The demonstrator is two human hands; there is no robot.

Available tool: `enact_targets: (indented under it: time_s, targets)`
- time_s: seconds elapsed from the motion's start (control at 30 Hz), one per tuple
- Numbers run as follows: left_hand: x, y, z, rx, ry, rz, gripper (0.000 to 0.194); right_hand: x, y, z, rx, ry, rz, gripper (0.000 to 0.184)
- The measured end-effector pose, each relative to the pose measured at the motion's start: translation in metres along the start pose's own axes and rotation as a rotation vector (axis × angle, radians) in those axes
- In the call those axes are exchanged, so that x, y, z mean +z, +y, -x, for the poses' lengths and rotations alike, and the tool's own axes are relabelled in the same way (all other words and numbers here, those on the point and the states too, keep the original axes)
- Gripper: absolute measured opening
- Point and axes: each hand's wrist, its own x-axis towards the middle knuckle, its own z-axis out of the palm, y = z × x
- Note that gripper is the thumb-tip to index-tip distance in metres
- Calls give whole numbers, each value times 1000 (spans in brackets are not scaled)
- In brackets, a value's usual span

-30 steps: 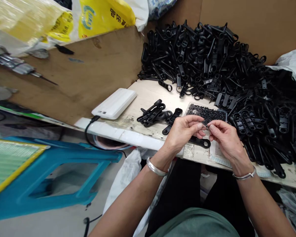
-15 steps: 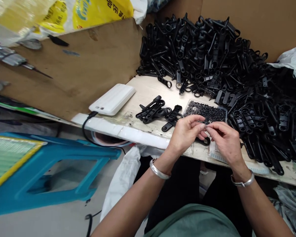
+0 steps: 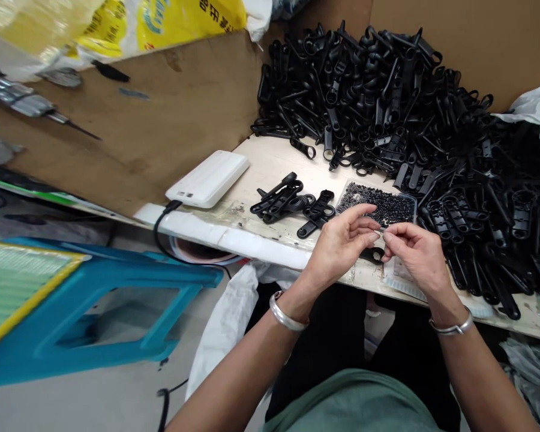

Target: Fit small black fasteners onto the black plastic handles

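My left hand (image 3: 339, 243) and my right hand (image 3: 416, 252) meet fingertip to fingertip above the table's front edge. Both pinch with thumb and finger, and something tiny and thin seems to sit between them, too small to name. Just behind the fingers lies a shallow clear tray (image 3: 415, 210) of small black pieces (image 3: 382, 203). Under my hands, partly hidden, rests a black plastic part with a ring end (image 3: 378, 255). Left of my left hand are several similar black handle-like parts (image 3: 281, 198), loosely grouped.
A large heap of black plastic parts (image 3: 355, 90) covers the back and right of the table. At the left lies a white power bank (image 3: 209, 180) with a black cable (image 3: 157, 231). An electric screwdriver (image 3: 22, 99) hangs at far left, above a blue stool (image 3: 117, 276).
My right hand has shifted slightly right, and the fingertips of the two hands are a little farther apart. The whole view has drifted slightly.
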Motion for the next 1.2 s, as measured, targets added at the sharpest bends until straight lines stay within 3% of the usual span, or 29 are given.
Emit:
enact_targets:
  time_s: [0.17, 0.33, 0.53, 0.77, 0.93, 1.2]
  targets:
    - [-1, -4, 2, 123, -15, -193, 34, -1, -4, -1, 72, -71, -64, 30]
    - [0, -5, 3, 134, 11, -248, 24, 1, -5, 2, 5, -67, -17, 25]
    - [0, 0, 4, 43, -20, -90, 20, 2, 0, 4, -164, -39, 108, 10]
    - [2, 3, 6, -63, -13, 128, 29, 0, 2, 4, -202, -30, 70, 9]
    - [6, -2, 10, -64, 48, 144, 23, -3, 3, 7, -75, -56, -77, 13]
    - [11, -4, 21, -51, 93, 98, 18, -4, 7, 20, 221, -27, -529, 23]
